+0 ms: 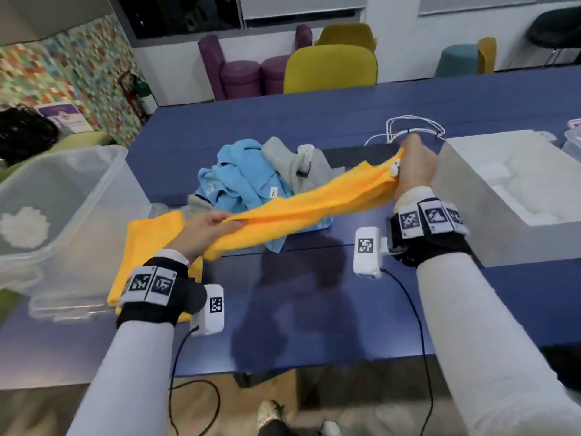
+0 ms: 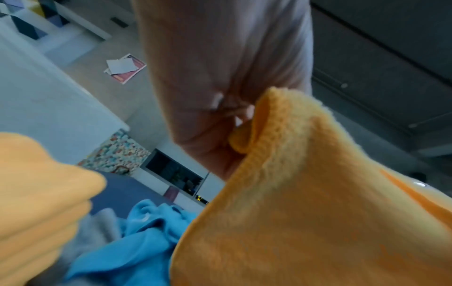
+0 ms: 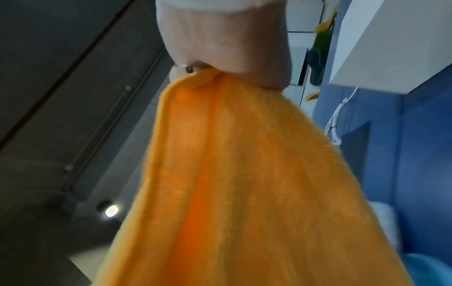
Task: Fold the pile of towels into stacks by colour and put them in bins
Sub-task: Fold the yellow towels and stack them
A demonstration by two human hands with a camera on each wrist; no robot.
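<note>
Towels [image 1: 251, 180] lie heaped on blue table [image 1: 314, 121] before yellow chairs [image 1: 330, 69].

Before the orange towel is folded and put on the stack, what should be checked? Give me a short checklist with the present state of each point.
1. Left hand grips one end of the orange towel: ok.
2. Right hand grips the other end: ok.
3. Towel held off the blue table, stretched between the hands: ok.
4. Corners lined up: cannot tell, edges bunched.
5. Folded orange stack ready at the left: ok.
6. Blue towels and grey towel sorted: not ok, still piled.
</note>
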